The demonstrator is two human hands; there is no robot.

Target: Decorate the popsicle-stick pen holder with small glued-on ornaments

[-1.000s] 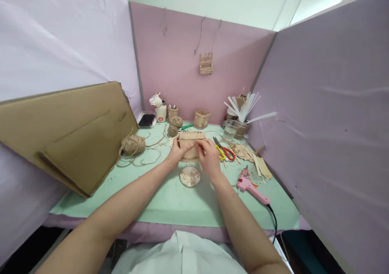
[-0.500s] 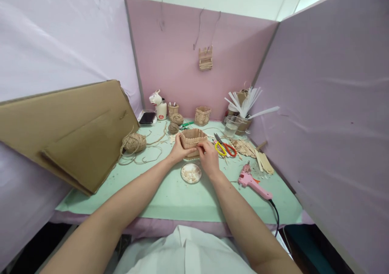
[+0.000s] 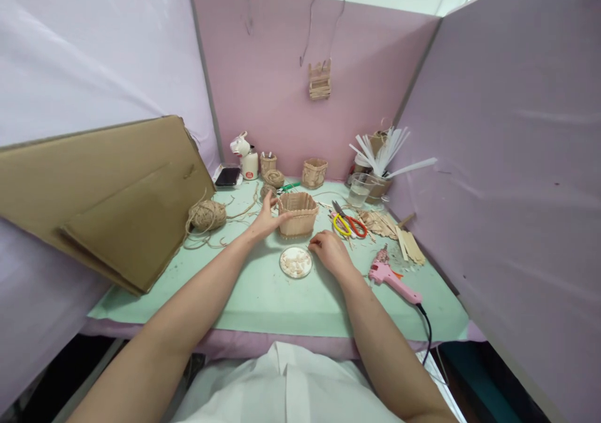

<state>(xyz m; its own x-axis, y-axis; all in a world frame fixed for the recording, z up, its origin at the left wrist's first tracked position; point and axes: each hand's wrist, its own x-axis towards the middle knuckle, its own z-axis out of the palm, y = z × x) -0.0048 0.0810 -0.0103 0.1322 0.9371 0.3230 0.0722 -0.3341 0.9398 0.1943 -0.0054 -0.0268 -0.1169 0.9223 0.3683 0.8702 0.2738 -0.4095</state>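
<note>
A small box of wooden sticks [image 3: 299, 224] with a twisted trim round its rim stands upright on the green tabletop. At its left side is my left hand [image 3: 267, 221], fingers spread, the thumb reaching across the front corner and seeming to touch it. My right hand [image 3: 332, 251] is away from the box, just right of a round white dish [image 3: 295, 263] with pale scraps in it. Its thumb and fingertips are pinched together; anything between them is too small to make out.
Right of the box lie scissors [image 3: 348, 221] with yellow and red handles, wood strips [image 3: 411, 248] and a pink glue gun [image 3: 394, 283] with a black cord. A twine ball [image 3: 207, 215] and leaning cardboard [image 3: 122, 216] are left. A plastic cup [image 3: 359, 191] stands behind.
My right hand has left the box's front and moved down and right, beside the dish. My left hand has loosened, its fingers now spread. The view has tipped slightly downward.
</note>
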